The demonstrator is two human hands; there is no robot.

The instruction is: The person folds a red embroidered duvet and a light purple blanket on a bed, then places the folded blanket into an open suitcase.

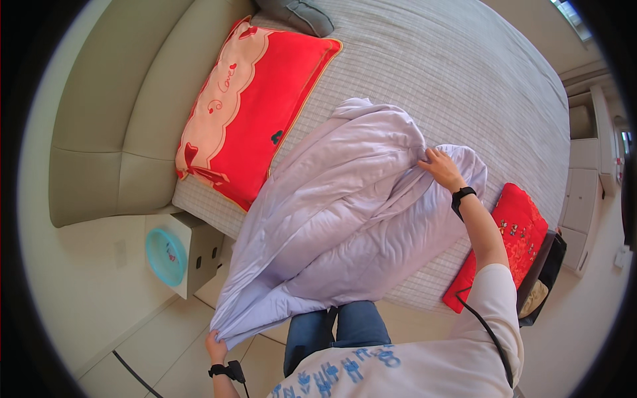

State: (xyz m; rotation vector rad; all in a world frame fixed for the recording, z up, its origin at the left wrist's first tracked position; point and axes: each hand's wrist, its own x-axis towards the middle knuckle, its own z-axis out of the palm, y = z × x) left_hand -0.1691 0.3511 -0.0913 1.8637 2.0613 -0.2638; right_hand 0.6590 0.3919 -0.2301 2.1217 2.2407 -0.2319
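Gripping puffy, creased lilac quilt (332,219): gathered edge in left hand (215,347), fold in right hand (443,167); over checked sheet (458,79).

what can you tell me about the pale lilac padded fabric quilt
The pale lilac padded fabric quilt looks soft, smooth and slightly glossy, with puffy folds and many creases. It lies loosely bunched, not flat, across the near side of the bed's light grey checked cloth sheet, beside the rectangular red and cream fabric pillow. One corner is drawn past the bed's edge, gripped by the person's bare left hand. The bare right hand touches a fold near its upper right.
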